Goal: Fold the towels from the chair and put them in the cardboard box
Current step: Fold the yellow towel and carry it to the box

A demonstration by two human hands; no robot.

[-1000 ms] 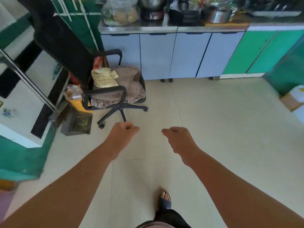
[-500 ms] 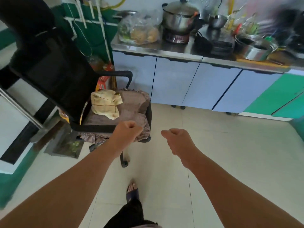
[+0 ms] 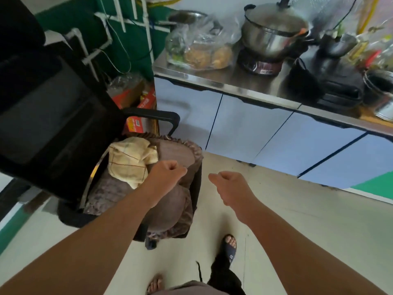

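Observation:
A crumpled yellow checked towel (image 3: 129,159) lies on the seat of a black office chair (image 3: 51,116), on top of a brown seat cover (image 3: 174,154). My left hand (image 3: 167,177) hovers in a fist over the seat, just right of the towel, holding nothing. My right hand (image 3: 228,185) is also curled into a fist and empty, in the air over the floor to the right of the chair. No cardboard box for the towels is in view.
A steel counter (image 3: 234,84) with pale blue cabinet doors (image 3: 244,128) runs behind the chair, crowded with a pot (image 3: 274,30), a bag of food (image 3: 200,50) and dark cookware. Red packets (image 3: 138,111) sit behind the chair. My sandalled feet stand on the tiled floor (image 3: 297,220).
I have walked up to the chair, which now fills the left of the view. My left fist has come over the seat beside the towel. Both hands stay curled and empty.

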